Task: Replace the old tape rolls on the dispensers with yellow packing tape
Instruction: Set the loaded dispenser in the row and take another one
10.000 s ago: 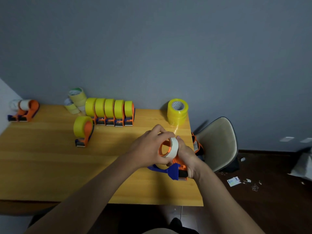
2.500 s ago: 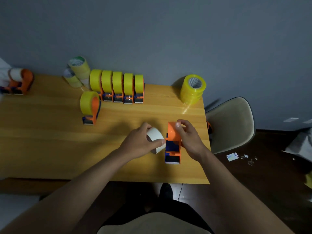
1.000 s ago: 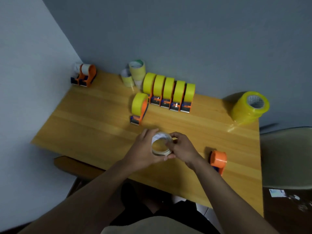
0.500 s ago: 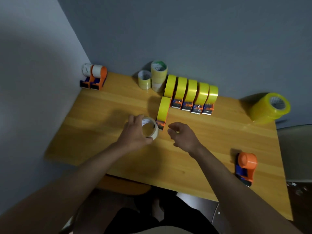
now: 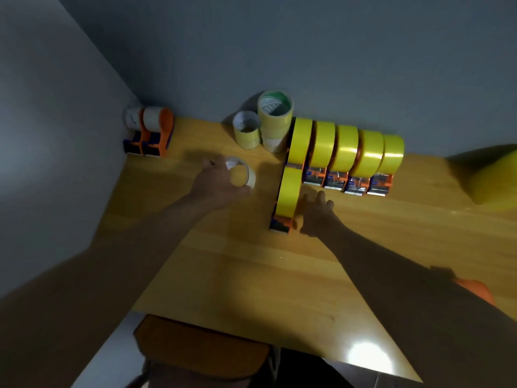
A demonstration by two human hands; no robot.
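Two hands are out over the wooden table [image 5: 195,275]: the left hand [image 5: 221,183] curls its fingers round the pale, nearly spent tape roll [image 5: 240,175], seemingly carrying it toward the used rolls by the wall [image 5: 263,127]. The right hand [image 5: 316,214], fingers loosely spread, touches the yellow-loaded orange dispenser [image 5: 288,200]. Next: set the roll down, then fetch fresh yellow tape

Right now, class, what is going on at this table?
A person is swapping tape rolls on dispensers. The left hand holds an old whitish roll above the wooden table. The right hand reaches beside a dispenser loaded with yellow tape. Five more loaded dispensers line the wall.
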